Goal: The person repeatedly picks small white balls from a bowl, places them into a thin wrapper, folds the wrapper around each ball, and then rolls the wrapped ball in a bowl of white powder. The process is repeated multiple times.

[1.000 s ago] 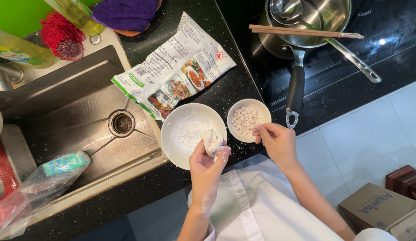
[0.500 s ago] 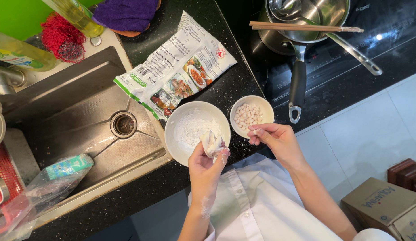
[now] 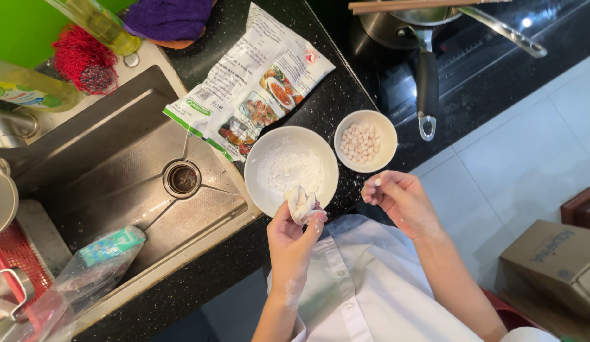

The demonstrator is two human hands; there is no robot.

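Observation:
My left hand (image 3: pixel 294 235) holds a lump of white dough (image 3: pixel 302 204) over the near rim of a white bowl of flour (image 3: pixel 262 166). My right hand (image 3: pixel 401 199) hovers just below a small white bowl (image 3: pixel 384 125) filled with several small dough balls (image 3: pixel 359 142). Its fingertips are pinched on a tiny piece of dough. Both hands are dusted with flour. Both bowls stand on a black speckled counter (image 3: pixel 338 95).
A printed flour bag (image 3: pixel 250 88) lies behind the bowls. A steel sink (image 3: pixel 111 164) is to the left, with bottles and scrubbers at its back. A pan with chopsticks (image 3: pixel 422 19) sits on the stove at right. Cardboard boxes (image 3: pixel 555 259) stand on the tiled floor.
My right hand has drawn back from the small bowl toward my body. My left hand still holds the dough. The camera view has shifted slightly.

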